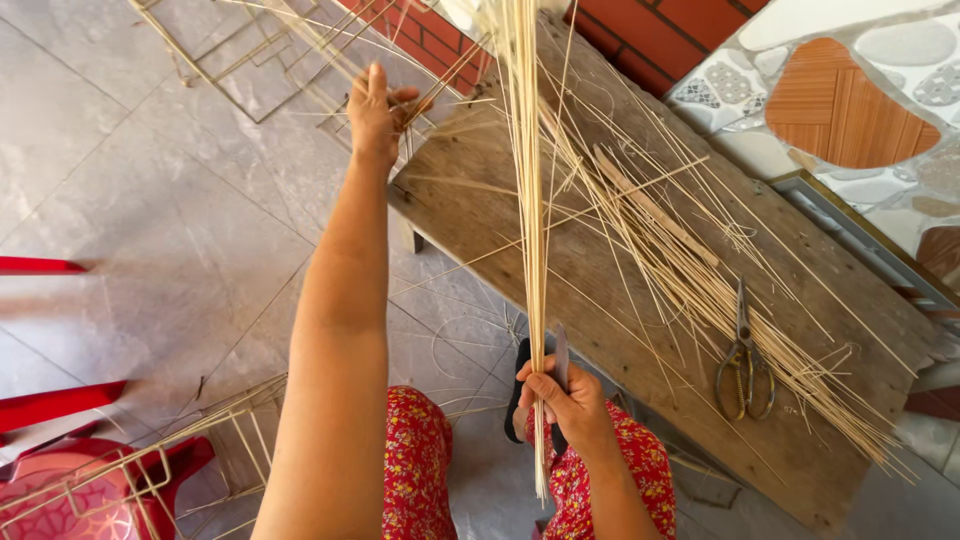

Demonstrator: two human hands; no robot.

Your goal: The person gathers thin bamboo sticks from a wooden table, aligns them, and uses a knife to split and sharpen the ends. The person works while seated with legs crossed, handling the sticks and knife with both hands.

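The right hand (568,398) gripped a bundle of strips (527,200) and a knife (561,362), near. The left hand (377,110), far, pinched one strip (440,85). Scissors (743,362) lay right on the bench (640,330).

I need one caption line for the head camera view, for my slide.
Right hand grips a bamboo strip bundle and a knife; left hand reaches toward strips beyond the wooden bench.

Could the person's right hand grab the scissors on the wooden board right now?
Probably not right away. The right hand is closed around a bundle of thin bamboo strips and a knife. The scissors lie uncovered on the wooden board nearby, so a freed hand likely could.
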